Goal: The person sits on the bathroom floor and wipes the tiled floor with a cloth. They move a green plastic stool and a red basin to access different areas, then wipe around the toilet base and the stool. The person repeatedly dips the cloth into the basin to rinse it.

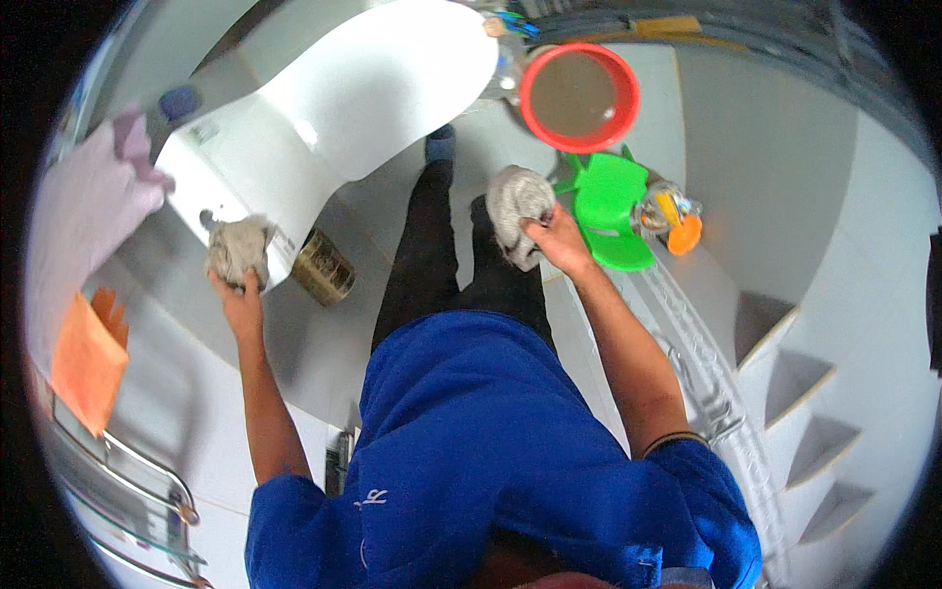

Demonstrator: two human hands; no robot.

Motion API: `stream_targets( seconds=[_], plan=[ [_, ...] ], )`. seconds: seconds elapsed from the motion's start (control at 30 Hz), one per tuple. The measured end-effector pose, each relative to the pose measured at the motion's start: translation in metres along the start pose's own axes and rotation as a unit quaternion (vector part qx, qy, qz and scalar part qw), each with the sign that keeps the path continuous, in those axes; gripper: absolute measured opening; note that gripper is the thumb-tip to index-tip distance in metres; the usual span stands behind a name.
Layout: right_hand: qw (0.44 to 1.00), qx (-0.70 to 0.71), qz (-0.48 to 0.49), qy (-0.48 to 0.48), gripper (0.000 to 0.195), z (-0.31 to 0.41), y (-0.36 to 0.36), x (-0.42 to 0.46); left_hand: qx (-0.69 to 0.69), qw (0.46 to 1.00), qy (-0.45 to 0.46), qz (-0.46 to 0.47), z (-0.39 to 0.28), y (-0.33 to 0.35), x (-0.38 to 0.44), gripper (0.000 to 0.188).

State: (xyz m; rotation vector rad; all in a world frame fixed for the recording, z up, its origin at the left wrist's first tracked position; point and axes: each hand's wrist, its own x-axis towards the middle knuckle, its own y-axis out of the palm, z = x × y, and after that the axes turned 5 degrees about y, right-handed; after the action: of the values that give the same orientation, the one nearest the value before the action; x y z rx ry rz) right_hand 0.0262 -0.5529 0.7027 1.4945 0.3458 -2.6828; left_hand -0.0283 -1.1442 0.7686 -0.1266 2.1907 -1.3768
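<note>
My left hand (239,291) grips a crumpled grey-brown cloth (237,250) against the near end of the tank (243,158) of a white toilet. Beside the cloth, a metal flush fitting (208,218) shows on the tank. The toilet's long, smooth white lid (397,62) is down. In my right hand (561,239) is a bunched light-grey knit cloth (519,206), held in the air in front of my legs. To the right of it stands a small green plastic chair (612,206). A red bucket (633,103) of murky brownish water is just beyond the chair.
A clear jar with an orange lid (684,234) is beside the chair. A gold cylindrical bin (324,269) stands near the tank. Orange cloth (90,361), a pinkish towel (92,202) and a metal rack (147,460) line the left wall. Corner shelves (806,386) rise at right.
</note>
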Motion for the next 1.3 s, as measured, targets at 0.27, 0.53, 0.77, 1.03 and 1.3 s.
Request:
stream_targets(
  seconds=[0.27,0.53,0.77,1.03,1.3],
  plan=[
    [0.999,0.049,-0.01,0.006,0.058,0.055,-0.005,-0.024,0.032,0.996,0.068,-0.046,-0.052,-0.046,-0.042,0.07],
    [0.973,0.186,0.125,-0.057,0.055,0.09,-0.005,-0.02,-0.397,0.835,-0.042,0.38,-0.274,0.123,-0.116,0.069],
    [0.965,0.021,0.249,-0.085,0.062,0.073,-0.01,0.04,-0.689,0.652,-0.179,0.261,-0.291,0.222,-0.124,0.059],
    [0.992,0.039,0.114,0.048,0.036,0.074,-0.064,0.23,-0.672,0.681,-0.265,0.12,-0.287,0.243,-0.158,0.064],
    [0.998,-0.035,0.034,0.027,0.035,0.071,0.005,0.365,-0.626,0.69,-0.334,0.141,-0.234,0.31,-0.222,0.063]
  ],
)
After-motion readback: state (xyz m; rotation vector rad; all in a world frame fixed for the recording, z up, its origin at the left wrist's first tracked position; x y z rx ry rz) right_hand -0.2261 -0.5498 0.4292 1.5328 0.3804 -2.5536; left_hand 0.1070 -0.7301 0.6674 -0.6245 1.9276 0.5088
